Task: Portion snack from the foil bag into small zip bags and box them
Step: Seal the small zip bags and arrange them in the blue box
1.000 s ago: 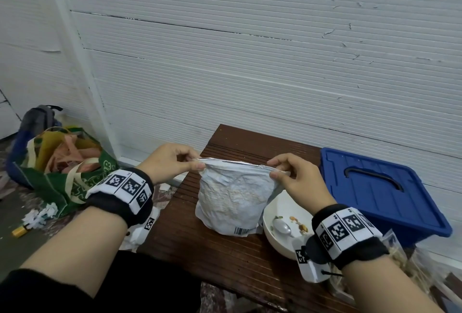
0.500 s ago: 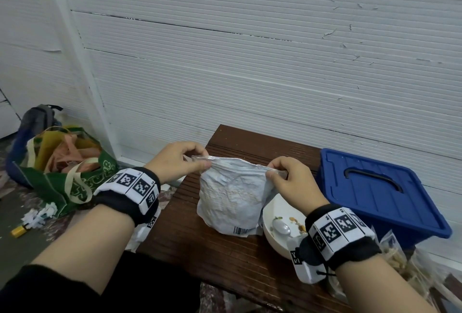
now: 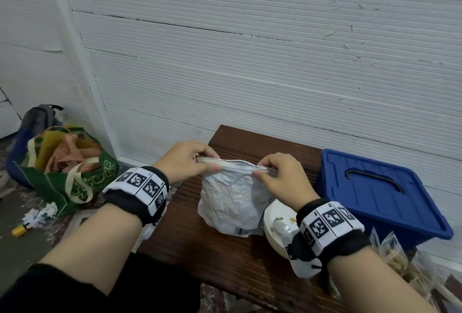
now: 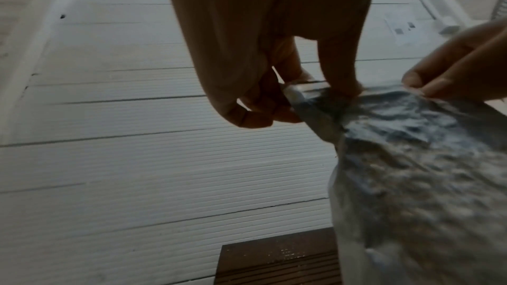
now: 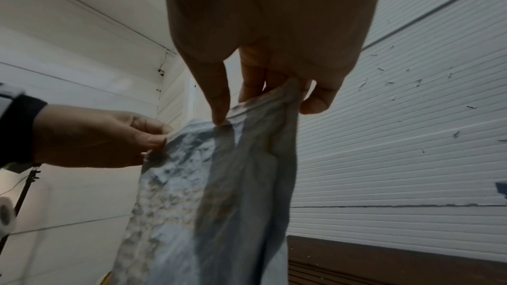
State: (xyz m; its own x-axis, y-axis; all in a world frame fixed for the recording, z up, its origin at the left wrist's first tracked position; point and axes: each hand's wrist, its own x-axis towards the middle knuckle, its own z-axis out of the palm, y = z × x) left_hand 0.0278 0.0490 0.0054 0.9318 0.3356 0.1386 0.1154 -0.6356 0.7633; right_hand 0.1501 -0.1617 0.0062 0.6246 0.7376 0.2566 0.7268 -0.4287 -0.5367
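Here the left hand [image 3: 185, 162] and right hand [image 3: 280, 177] each pinched an end of the crinkled silver foil bag's [image 3: 232, 202] flattened top edge, mid-frame on the dark brown slatted surface [image 3: 200, 242]. Soft, light and probably slippery, it seemed best held along that stiffer seam.

One foil bag [image 3: 232, 200], one bowl [image 3: 276, 227], one blue box [image 3: 380, 202] (lidded), two hands
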